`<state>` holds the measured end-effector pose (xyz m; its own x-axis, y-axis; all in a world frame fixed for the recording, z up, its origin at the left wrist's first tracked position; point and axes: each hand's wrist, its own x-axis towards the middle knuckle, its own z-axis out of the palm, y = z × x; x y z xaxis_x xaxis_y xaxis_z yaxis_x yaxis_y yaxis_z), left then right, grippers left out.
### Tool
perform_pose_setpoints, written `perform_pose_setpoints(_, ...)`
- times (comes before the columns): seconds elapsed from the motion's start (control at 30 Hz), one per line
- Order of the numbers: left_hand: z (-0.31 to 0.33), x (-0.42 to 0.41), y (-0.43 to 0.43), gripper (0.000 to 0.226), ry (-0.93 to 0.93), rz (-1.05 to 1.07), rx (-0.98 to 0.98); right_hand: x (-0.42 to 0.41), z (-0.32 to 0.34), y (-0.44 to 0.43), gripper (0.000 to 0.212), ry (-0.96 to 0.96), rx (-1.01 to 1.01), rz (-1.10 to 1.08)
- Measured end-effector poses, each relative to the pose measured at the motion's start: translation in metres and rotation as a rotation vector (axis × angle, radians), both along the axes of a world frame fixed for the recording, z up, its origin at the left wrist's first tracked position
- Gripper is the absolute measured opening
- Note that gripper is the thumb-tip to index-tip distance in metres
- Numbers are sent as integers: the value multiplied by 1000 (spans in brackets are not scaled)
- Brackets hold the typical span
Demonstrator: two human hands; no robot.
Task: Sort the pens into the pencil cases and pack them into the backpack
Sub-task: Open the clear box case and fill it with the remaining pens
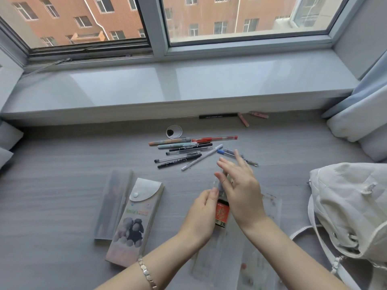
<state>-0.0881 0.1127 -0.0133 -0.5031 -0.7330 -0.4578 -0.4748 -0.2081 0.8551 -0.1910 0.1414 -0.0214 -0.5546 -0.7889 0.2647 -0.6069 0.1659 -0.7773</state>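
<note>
Head view, grey desk (62, 195), windowsill (167, 91), curtain (368, 97)

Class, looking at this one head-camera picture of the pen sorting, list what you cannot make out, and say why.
Head view:
- Clear case with the 2B label: contents hidden by both hands.
- Right hand: motion-blurred, grip unclear.
- Backpack: cut off by right edge; opening unseen.
- Frosted case: contents blurred by its wall.
- Black pen by the sill: lettering too small.

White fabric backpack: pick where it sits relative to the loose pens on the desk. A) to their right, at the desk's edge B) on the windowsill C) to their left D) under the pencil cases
A: the white fabric backpack lies at the right side of the desk, right of the loose pens.
</note>
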Motion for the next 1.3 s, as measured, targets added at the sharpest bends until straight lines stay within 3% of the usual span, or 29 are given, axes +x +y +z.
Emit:
perform_pose_setpoints(0.1,-4,1,0,42,36,41,67,-11,1,2,47,184,164,113)
perform_pose_setpoints(0.17,-8,4,-1,45,40,70,72,-17,3,5,49,181,266,283)
perform_pose_setpoints(0.27,-7,3,-7,45,27,62,7,-39,8,-4,29,-140,226,380)
perform_pose_setpoints(0.33,-5,-1,-15,41,7,57,-21,-64,7,-21,16,-277,158,148)
perform_pose_setpoints(0.43,-7,-6,-28,37,-2,98,20,-101,-12,-53,21,-64,384,-83)
perform_pose_setpoints(0.6,-16,-17,-47,36,12,155,94,-124,-39,-91,36,87,822,213)
perform_pose_setpoints(0.7,-22,-20,-56,36,30,163,117,-130,-41,-100,35,162,971,341)
perform_pose_setpoints(0.87,-27,-29,-72,35,31,173,137,-153,-37,-118,28,100,985,441)
perform_pose_setpoints(0.97,-27,-37,-83,35,51,198,124,-178,-36,-140,32,102,857,261)
perform_pose_setpoints(1.1,-30,-52,-97,35,70,233,123,-188,-41,-162,39,339,905,61)
perform_pose_setpoints(1.3,-38,-64,-110,35,58,202,69,-189,-66,-168,40,518,1027,8)
